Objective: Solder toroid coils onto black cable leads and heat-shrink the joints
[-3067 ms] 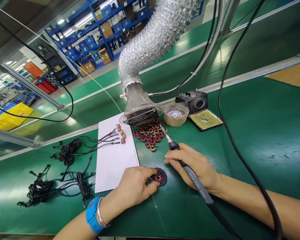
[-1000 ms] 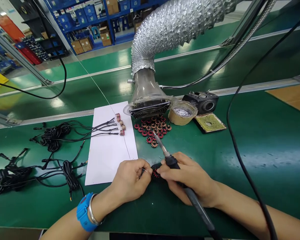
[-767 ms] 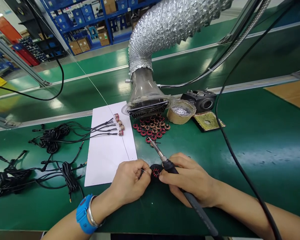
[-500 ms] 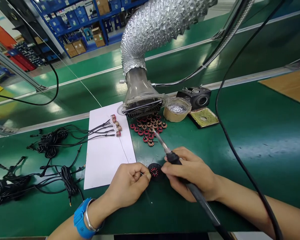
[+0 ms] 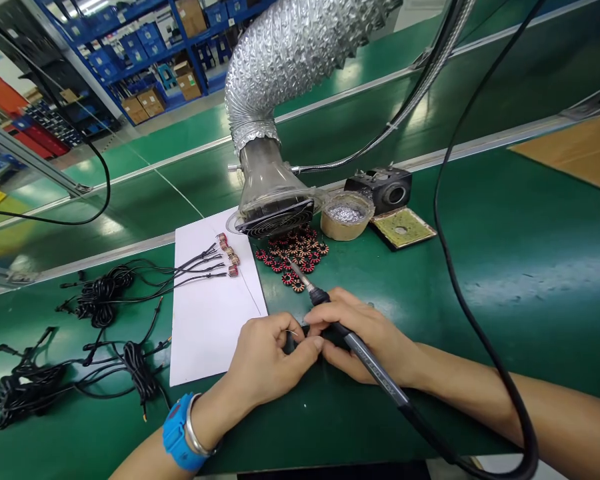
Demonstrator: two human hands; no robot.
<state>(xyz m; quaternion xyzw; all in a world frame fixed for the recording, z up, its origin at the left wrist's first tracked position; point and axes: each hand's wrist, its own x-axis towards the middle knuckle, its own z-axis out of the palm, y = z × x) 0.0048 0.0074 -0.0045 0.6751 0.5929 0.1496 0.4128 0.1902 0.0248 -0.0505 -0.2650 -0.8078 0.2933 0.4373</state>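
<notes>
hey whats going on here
A person is working with bare hands at a green bench. The right hand holds a soldering iron, and the left hand pinches a fine wire. The hands nearly meet over a dark round pad, mostly hidden. Just beyond lie red-and-copper toroid coils. On a white paper sheet are black cables ending in small coils.

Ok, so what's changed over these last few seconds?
The left hand, still pinching a thin wire, and the right hand, still gripping the soldering iron, have closed in from both sides over the black round pad, hiding its coil. The coil pile and white paper sheet stayed put.
</notes>
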